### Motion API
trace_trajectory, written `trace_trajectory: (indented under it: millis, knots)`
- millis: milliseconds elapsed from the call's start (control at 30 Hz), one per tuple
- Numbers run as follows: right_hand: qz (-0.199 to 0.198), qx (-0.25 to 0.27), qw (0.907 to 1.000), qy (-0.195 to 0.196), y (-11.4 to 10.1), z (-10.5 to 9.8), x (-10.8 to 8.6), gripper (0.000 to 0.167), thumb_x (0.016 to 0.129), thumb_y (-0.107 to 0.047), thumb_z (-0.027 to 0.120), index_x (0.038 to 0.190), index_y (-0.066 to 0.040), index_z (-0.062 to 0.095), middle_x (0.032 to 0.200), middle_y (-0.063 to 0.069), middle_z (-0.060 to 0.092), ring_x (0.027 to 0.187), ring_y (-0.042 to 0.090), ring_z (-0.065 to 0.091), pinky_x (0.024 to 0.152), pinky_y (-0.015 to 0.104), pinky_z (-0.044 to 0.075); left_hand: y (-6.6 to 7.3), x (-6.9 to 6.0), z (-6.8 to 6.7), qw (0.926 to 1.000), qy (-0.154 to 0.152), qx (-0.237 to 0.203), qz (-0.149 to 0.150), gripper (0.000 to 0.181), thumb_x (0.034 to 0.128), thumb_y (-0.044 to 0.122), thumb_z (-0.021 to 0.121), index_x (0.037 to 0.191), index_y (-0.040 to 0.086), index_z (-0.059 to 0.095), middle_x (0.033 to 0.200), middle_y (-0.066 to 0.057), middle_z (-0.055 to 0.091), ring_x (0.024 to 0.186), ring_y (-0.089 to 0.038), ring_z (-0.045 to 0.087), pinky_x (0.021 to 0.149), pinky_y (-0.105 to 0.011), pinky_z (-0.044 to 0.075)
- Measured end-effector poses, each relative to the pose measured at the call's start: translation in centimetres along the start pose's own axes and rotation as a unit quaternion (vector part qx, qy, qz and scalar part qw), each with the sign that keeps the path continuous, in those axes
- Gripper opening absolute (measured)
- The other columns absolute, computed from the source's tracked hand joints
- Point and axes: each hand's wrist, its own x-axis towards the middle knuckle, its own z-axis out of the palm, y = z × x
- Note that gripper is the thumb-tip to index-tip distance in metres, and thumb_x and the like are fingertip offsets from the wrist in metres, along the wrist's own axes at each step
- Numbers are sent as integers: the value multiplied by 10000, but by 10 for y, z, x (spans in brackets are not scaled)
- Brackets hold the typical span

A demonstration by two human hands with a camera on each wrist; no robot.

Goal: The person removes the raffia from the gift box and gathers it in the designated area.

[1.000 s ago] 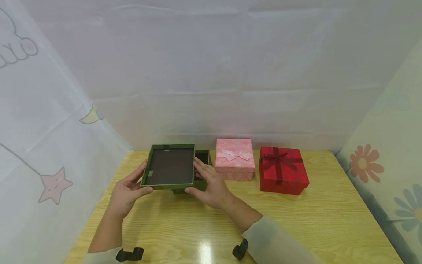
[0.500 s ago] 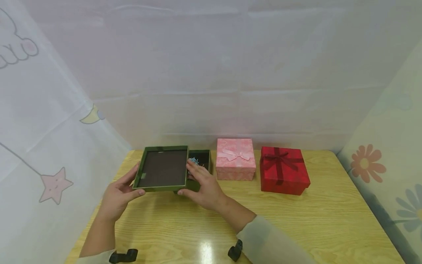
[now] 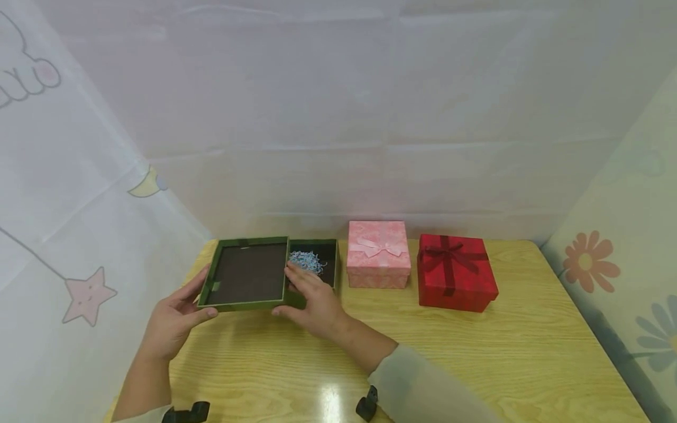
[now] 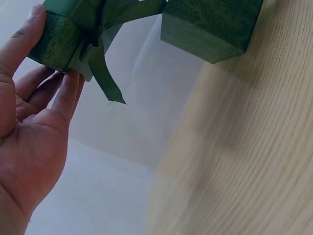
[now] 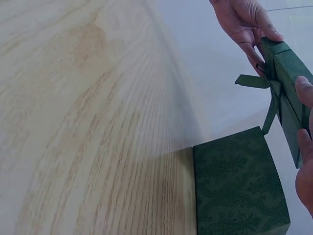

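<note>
A green lid (image 3: 248, 274), its dark inside facing up, is held off the table between both hands. My left hand (image 3: 170, 323) grips its left edge, thumb at the near corner; the left wrist view shows my left hand (image 4: 39, 112) pinching the lid (image 4: 56, 41) beside a green ribbon. My right hand (image 3: 317, 305) holds the lid's right edge between thumb and fingers. Partly behind the lid stands the green box (image 3: 331, 281) with blue shredded paper (image 3: 308, 262) inside. The right wrist view shows the box (image 5: 239, 186) below the tilted lid (image 5: 288, 93).
A closed pink box (image 3: 378, 258) with a pink bow stands right of the green box. Further right is a closed red box (image 3: 456, 276) with a dark red ribbon. The wooden table (image 3: 296, 376) meets a pale cloth backdrop behind the boxes.
Both hands have moved left with the green lid, uncovering more of the green box and the blue shredded paper in it. The pink and red boxes have stayed in place.
</note>
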Motion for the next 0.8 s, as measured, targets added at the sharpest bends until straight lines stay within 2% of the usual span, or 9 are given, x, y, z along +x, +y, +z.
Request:
trace_trajectory:
  millis: [167,300,400,467,533,667,800]
  knots:
    - [34,-77,10000,-38,-3,8,3,884,914,-461,789,1615,-109,382,1686,-16,305,1215,133,666,1205,453,335,1,-5,-7,10000,7,64,-32,844,860,-306,611,1597,-83,263,1706,-174,195,1482,-178,405,927,-265,565]
    - [-46,-43,10000,-56,-7,13,4,868,918,-426,800,1604,-79,395,1677,33,329,1218,133,663,1192,397,352,2,-9,-12,10000,-17,-85,-33,842,857,-323,592,1592,-101,245,1706,-179,188,1459,-189,439,927,-278,568]
    - [-62,20,9999,-138,-10,16,4,844,936,-406,787,1601,-66,394,1676,62,328,1228,120,651,1127,299,418,2,-11,-16,9998,12,-162,-74,842,852,-334,582,1588,-111,241,1704,-171,201,1430,-188,477,929,-284,567]
    - [-62,64,9998,-194,-12,18,4,823,952,-390,776,1601,-60,390,1678,70,320,1233,115,645,1116,286,425,2,-13,-18,9997,65,-177,-129,842,848,-337,581,1587,-111,244,1703,-155,218,1412,-180,499,930,-286,566]
    - [-53,16,9997,-251,-14,21,4,799,971,-383,756,1602,-60,386,1680,69,313,1254,102,624,1133,315,412,2,-15,-21,9996,91,-184,-177,844,848,-339,578,1587,-112,239,1705,-141,222,1406,-174,505,929,-286,565]
    - [-69,-175,9994,-295,-17,26,3,757,991,-370,729,1595,-55,398,1676,70,320,1395,189,518,1186,404,351,2,-18,-26,9994,102,-249,-229,845,849,-347,565,1588,-116,227,1710,-131,213,1435,-166,467,941,-287,557]
    - [-91,-324,9990,-295,-21,32,3,730,997,-363,715,1585,-50,416,1669,64,334,1477,262,414,1186,405,354,3,-21,-30,9992,100,-268,-291,843,853,-345,563,1591,-111,228,1711,-132,214,1435,-167,467,936,-285,561]
